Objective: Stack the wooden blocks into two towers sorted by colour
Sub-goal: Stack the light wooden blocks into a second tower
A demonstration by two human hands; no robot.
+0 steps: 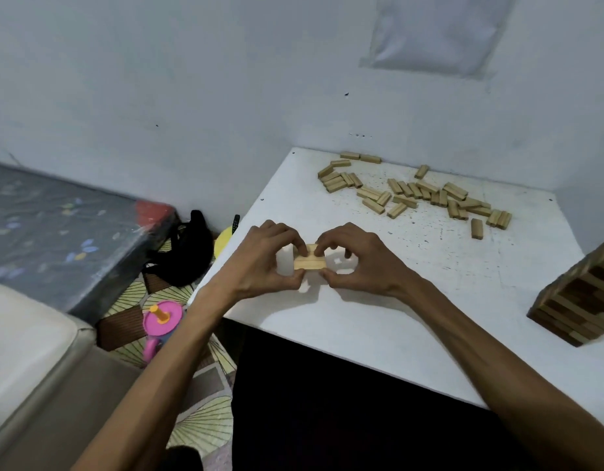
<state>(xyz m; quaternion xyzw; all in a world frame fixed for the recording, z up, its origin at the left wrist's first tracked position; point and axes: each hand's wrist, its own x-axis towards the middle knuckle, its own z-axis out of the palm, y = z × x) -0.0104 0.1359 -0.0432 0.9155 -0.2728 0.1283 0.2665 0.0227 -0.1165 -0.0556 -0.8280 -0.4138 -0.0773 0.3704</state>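
Observation:
A small row of light wooden blocks [310, 260] lies flat on the white table [412, 300] near its left edge. My left hand [270, 258] pinches the row's left end and my right hand [356, 258] pinches its right end. Several loose light blocks [426, 195] lie scattered at the back of the table. A tall tower of darker and mixed blocks [580, 300] stands at the right edge, partly cut off by the frame.
The table sits in a corner of white walls. To its left on the patterned floor are a black bag [185, 256], a yellow object [223, 244], a pink toy [161, 322] and a mattress [63, 229]. A white cushion [25, 351] is at lower left.

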